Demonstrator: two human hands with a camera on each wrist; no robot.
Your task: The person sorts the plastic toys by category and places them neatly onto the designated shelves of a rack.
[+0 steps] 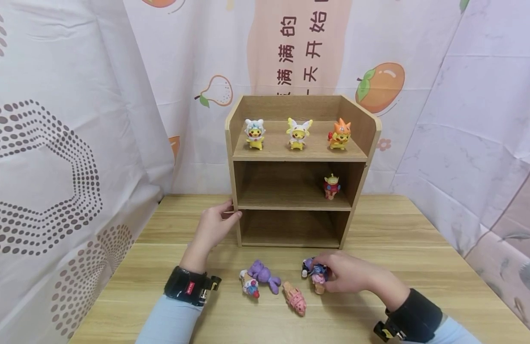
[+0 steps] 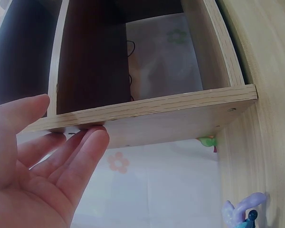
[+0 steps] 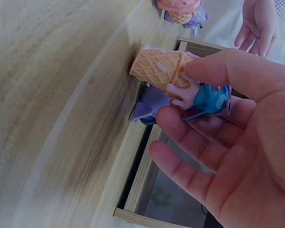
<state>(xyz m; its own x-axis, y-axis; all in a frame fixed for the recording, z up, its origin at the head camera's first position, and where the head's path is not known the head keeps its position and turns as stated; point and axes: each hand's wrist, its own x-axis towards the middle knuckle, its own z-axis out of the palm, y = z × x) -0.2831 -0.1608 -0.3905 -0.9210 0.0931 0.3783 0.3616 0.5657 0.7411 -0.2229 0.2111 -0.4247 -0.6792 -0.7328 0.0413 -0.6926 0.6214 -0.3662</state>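
Note:
My right hand (image 1: pixel 348 272) pinches an ice-cream-cone figurine (image 3: pixel 159 67) between thumb and fingers, low over the table; its waffle cone shows, with a blue figure at its top. Right beside it is a small purple figurine (image 3: pixel 154 102), partly hidden by the fingers. At the shelf's left side, my left hand (image 1: pixel 214 223) holds the side panel of the small wooden shelf (image 2: pixel 180 105). The thumb is at the panel's front edge and the fingers lie against its outer face.
Before the shelf lie a purple figurine (image 1: pixel 265 276), a cone figurine with a red tip (image 1: pixel 249 284) and a pink cone figurine (image 1: pixel 295 300). Three yellow figurines, one in an orange hood (image 1: pixel 340 135), stand on top. A red-and-green figurine (image 1: pixel 331 187) occupies the middle shelf's right.

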